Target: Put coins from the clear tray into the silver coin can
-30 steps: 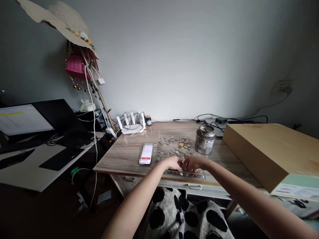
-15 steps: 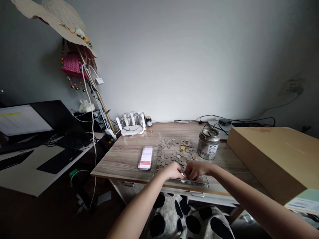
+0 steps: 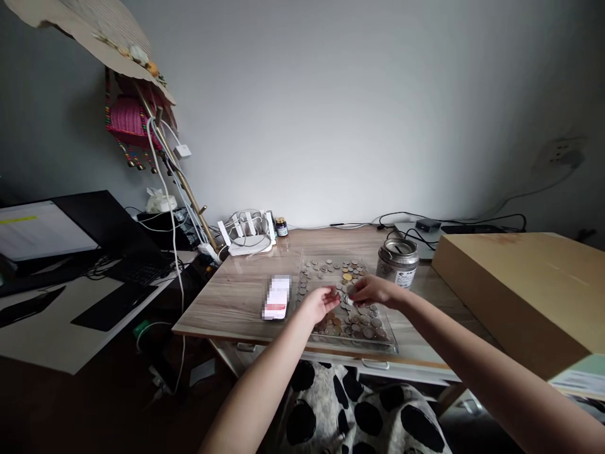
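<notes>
Many silver coins and a few golden ones (image 3: 347,277) lie spread in a clear shallow tray (image 3: 392,340) on the wooden desk. Over the middle of the tray, my left hand (image 3: 321,304) has its fingers curled with a coin at the tips, the palm side partly up. Facing it a short way to the right, my right hand (image 3: 375,292) pinches a silver coin (image 3: 349,301) between thumb and fingers. Coins lie denser along the tray's near edge. Just behind my right hand stands a metal can (image 3: 397,261) with a slot in its lid.
A phone (image 3: 276,297) lies left of the tray. A white router (image 3: 250,244) and a small dark jar (image 3: 282,227) stand at the back. On the right is a large cardboard box (image 3: 515,277), with cables along the wall behind. A laptop (image 3: 108,233) sits on the left table.
Both hands have lifted from the tray's near edge and moved away from me to above its middle, slightly apart. Coins by the near edge are uncovered. The camera view has shifted a little.
</notes>
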`<act>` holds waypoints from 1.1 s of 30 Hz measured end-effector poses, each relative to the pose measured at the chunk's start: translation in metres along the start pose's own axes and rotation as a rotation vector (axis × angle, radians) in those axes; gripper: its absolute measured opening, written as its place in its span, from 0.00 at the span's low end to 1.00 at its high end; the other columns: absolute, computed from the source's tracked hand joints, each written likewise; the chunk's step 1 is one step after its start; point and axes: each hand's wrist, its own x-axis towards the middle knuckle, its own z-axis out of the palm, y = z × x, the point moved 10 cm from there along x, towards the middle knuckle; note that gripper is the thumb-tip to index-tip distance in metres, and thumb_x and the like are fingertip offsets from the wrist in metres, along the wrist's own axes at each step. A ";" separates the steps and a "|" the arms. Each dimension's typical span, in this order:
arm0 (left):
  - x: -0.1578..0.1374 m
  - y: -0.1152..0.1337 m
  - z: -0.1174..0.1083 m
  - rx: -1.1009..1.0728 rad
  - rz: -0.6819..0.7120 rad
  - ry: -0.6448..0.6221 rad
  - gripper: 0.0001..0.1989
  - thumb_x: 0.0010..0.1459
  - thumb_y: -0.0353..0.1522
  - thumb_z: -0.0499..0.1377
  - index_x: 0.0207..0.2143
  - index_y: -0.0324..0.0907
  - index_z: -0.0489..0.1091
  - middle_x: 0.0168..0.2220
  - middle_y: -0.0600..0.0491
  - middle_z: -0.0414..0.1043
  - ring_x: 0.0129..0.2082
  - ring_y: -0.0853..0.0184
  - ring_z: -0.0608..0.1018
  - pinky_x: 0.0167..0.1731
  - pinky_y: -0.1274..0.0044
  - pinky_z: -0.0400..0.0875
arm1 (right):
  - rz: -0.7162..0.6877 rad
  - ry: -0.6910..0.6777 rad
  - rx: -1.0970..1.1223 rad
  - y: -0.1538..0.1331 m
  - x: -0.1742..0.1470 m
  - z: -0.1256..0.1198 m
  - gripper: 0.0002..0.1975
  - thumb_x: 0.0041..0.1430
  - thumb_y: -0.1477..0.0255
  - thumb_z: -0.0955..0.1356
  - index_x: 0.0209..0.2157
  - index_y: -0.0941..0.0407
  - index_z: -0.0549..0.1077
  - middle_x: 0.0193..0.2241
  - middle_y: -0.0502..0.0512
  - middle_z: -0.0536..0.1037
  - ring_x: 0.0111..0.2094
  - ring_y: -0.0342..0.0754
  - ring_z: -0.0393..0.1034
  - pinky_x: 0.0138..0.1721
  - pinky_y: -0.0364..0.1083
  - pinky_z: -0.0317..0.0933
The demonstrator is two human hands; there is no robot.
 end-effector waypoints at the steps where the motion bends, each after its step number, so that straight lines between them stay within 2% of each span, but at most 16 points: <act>1: 0.002 0.004 0.004 -0.058 0.023 0.020 0.07 0.54 0.25 0.49 0.25 0.36 0.64 0.21 0.53 0.67 0.23 0.75 0.73 0.31 0.81 0.70 | -0.037 0.034 -0.018 -0.013 0.003 -0.004 0.11 0.34 0.67 0.71 0.21 0.61 0.72 0.19 0.52 0.73 0.22 0.40 0.65 0.26 0.39 0.60; 4: 0.007 0.002 0.021 -0.170 0.034 0.015 0.10 0.55 0.26 0.46 0.25 0.36 0.64 0.21 0.51 0.67 0.22 0.74 0.72 0.31 0.78 0.71 | -0.103 0.176 -0.270 -0.044 0.008 -0.009 0.08 0.36 0.70 0.69 0.21 0.61 0.73 0.18 0.50 0.71 0.21 0.40 0.63 0.23 0.39 0.57; 7: 0.008 -0.010 0.030 -0.336 0.001 -0.008 0.08 0.53 0.27 0.48 0.25 0.35 0.65 0.23 0.49 0.67 0.22 0.71 0.73 0.28 0.76 0.71 | -0.161 0.322 -0.516 -0.056 0.008 -0.005 0.09 0.41 0.70 0.66 0.18 0.61 0.72 0.14 0.50 0.69 0.20 0.40 0.61 0.21 0.38 0.52; 12: 0.008 -0.025 0.018 -0.455 -0.025 0.066 0.05 0.50 0.26 0.51 0.25 0.36 0.66 0.26 0.48 0.69 0.26 0.68 0.73 0.26 0.76 0.71 | -0.289 0.337 -0.637 -0.052 0.001 0.008 0.17 0.51 0.65 0.60 0.22 0.61 0.74 0.16 0.50 0.69 0.21 0.41 0.60 0.21 0.38 0.50; 15: 0.007 -0.028 0.018 -0.497 -0.031 0.048 0.06 0.50 0.25 0.50 0.25 0.36 0.66 0.27 0.47 0.69 0.27 0.68 0.73 0.27 0.76 0.71 | -0.332 0.357 -0.694 -0.052 -0.006 0.010 0.19 0.53 0.64 0.60 0.21 0.61 0.74 0.18 0.52 0.70 0.22 0.41 0.62 0.23 0.39 0.52; 19: 0.005 -0.030 0.023 -0.537 -0.037 -0.011 0.06 0.49 0.24 0.50 0.24 0.35 0.66 0.26 0.46 0.69 0.26 0.69 0.73 0.27 0.76 0.72 | -0.456 0.372 -0.710 -0.067 -0.025 0.010 0.18 0.53 0.63 0.60 0.24 0.59 0.76 0.27 0.55 0.74 0.28 0.44 0.66 0.30 0.40 0.57; 21: 0.005 -0.032 0.024 -0.528 -0.033 -0.035 0.06 0.48 0.23 0.49 0.25 0.34 0.66 0.25 0.46 0.68 0.25 0.70 0.73 0.26 0.77 0.72 | -0.486 0.496 -0.664 -0.081 -0.042 -0.016 0.17 0.54 0.62 0.60 0.28 0.58 0.77 0.31 0.57 0.75 0.30 0.45 0.67 0.31 0.41 0.59; 23: 0.005 -0.034 0.021 -0.505 -0.033 -0.018 0.07 0.47 0.22 0.49 0.26 0.33 0.66 0.25 0.47 0.68 0.24 0.71 0.73 0.24 0.79 0.71 | -0.452 0.736 -0.612 -0.092 -0.066 -0.066 0.17 0.53 0.62 0.61 0.32 0.57 0.76 0.33 0.57 0.75 0.31 0.47 0.68 0.32 0.42 0.60; 26: 0.004 -0.035 0.019 -0.446 -0.020 0.004 0.10 0.45 0.18 0.49 0.28 0.33 0.66 0.26 0.47 0.68 0.25 0.72 0.73 0.21 0.82 0.69 | -0.227 1.086 -0.660 -0.096 -0.098 -0.147 0.14 0.49 0.64 0.63 0.34 0.56 0.75 0.30 0.56 0.76 0.32 0.48 0.68 0.30 0.43 0.59; 28: 0.003 -0.034 0.021 -0.397 -0.010 -0.013 0.10 0.45 0.17 0.50 0.29 0.33 0.66 0.27 0.45 0.70 0.25 0.72 0.74 0.21 0.84 0.67 | -0.031 1.134 -0.783 -0.091 -0.100 -0.182 0.11 0.46 0.68 0.65 0.31 0.56 0.75 0.30 0.56 0.75 0.31 0.49 0.67 0.28 0.44 0.57; 29: 0.002 -0.033 0.022 -0.376 -0.001 -0.020 0.09 0.45 0.17 0.51 0.29 0.33 0.67 0.28 0.45 0.70 0.24 0.72 0.73 0.20 0.85 0.66 | 0.045 1.117 -0.843 -0.088 -0.096 -0.191 0.10 0.44 0.70 0.65 0.30 0.55 0.75 0.30 0.56 0.75 0.31 0.49 0.67 0.27 0.43 0.57; 31: 0.000 -0.029 0.023 -0.347 0.027 -0.033 0.07 0.45 0.19 0.55 0.29 0.33 0.67 0.28 0.46 0.70 0.22 0.75 0.71 0.17 0.86 0.63 | 0.126 1.061 -0.931 -0.082 -0.086 -0.198 0.10 0.42 0.73 0.65 0.29 0.55 0.75 0.31 0.57 0.75 0.31 0.49 0.67 0.26 0.43 0.55; 33: -0.002 -0.025 0.026 -0.309 0.066 -0.065 0.06 0.44 0.22 0.58 0.29 0.33 0.68 0.26 0.48 0.70 0.19 0.78 0.69 0.14 0.88 0.58 | 0.156 1.033 -0.981 -0.081 -0.080 -0.194 0.10 0.41 0.74 0.65 0.29 0.54 0.75 0.31 0.56 0.75 0.31 0.48 0.67 0.26 0.43 0.55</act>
